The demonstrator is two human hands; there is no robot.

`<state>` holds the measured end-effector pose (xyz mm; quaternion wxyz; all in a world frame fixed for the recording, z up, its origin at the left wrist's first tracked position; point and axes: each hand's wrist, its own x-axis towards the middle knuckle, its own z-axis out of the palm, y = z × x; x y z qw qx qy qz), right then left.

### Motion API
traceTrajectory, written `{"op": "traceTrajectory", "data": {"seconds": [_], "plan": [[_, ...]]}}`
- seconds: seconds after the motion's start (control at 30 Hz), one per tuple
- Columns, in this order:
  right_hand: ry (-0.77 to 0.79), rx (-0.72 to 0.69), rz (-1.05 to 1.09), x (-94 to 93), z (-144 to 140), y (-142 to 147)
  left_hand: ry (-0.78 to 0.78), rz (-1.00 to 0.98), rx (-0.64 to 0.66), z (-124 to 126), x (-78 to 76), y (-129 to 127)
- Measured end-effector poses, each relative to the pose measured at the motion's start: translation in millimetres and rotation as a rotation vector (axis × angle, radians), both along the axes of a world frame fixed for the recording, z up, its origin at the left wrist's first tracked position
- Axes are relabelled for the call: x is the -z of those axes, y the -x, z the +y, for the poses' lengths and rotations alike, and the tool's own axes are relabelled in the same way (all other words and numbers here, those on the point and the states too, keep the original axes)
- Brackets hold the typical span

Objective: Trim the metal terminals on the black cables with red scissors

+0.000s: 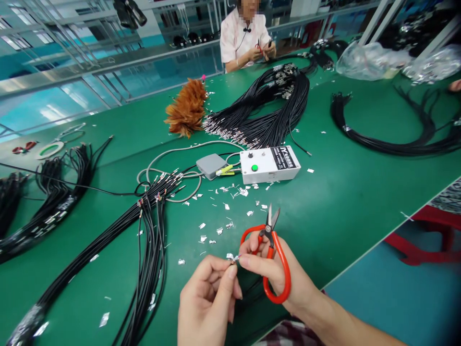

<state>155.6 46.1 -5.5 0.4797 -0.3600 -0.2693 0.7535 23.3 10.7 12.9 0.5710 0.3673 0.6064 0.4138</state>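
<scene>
My right hand holds red-handled scissors, blades slightly apart and pointing up and away. Its thumb and forefinger also pinch a foil-wrapped cable end. My left hand pinches the same cable end from the left, near the table's front edge. The black cable itself runs down behind my hands and is mostly hidden. Several loose black cables with foil tips lie fanned out just left of my hands.
Foil scraps litter the green table. A white tester box with a grey pedal sits ahead. Cable bundles and a feather duster lie beyond. A person works opposite. A red stool stands at right.
</scene>
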Motion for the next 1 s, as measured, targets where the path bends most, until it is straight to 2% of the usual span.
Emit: {"op": "traceTrajectory", "data": {"seconds": [0.17, 0.3, 0.43, 0.57, 0.77, 0.93, 1.0], "plan": [[-0.111, -0.103, -0.109, -6.7, 6.5, -8.5, 0.066, -0.002, -0.027, -0.7, -5.9, -5.4], [-0.196, -0.214, -0.221, -12.6, 14.6, -19.1, 0.049, -0.027, -0.019, 1.4, -7.4, -3.9], [-0.25, -0.285, -0.277, -10.8, 21.0, -24.1, 0.17, -0.184, 0.065, 6.1, -4.4, 3.1], [-0.223, -0.29, -0.248, -4.5, 22.7, -22.1, 0.234, -0.314, 0.096, 10.2, -1.8, 7.2], [-0.175, -0.27, -0.225, -8.5, 20.1, -19.2, 0.208, -0.218, 0.074, 9.4, -2.7, 5.6], [-0.129, -0.265, -0.203, -14.1, 19.7, -17.6, 0.021, 0.004, -0.051, 3.7, -3.2, 2.6], [-0.129, -0.278, -0.204, -14.7, 20.3, -17.9, -0.003, 0.052, -0.036, 2.9, -3.8, 3.2]]}}
